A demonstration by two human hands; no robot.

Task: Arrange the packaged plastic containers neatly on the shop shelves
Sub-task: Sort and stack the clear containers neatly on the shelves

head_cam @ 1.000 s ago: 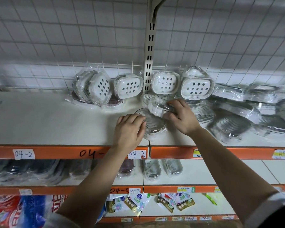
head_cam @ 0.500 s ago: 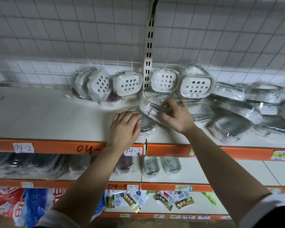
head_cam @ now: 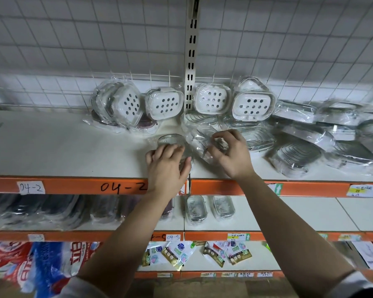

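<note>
**Both hands on wrapped containers, top shelf, front centre**

The left hand (head_cam: 167,163) lies over a round clear container (head_cam: 170,139) in film. Its fingers curl on the near rim and its thumb is against the right side. The right hand (head_cam: 232,154), just beside it, pinches a second wrapped container (head_cam: 197,139), which is held tilted. Whether the two items touch cannot be told.

Both are over the top shelf (head_cam: 52,145), near its front edge and in line with the slotted upright (head_cam: 191,61). Behind them, four white perforated containers (head_cam: 253,105) stand on edge against the wire grid (head_cam: 73,50). To the right lies a disordered pile of wrapped ribbed trays (head_cam: 295,153). The orange shelf edge (head_cam: 84,186) carries a handwritten label (head_cam: 30,187) reading "04-2".
</note>
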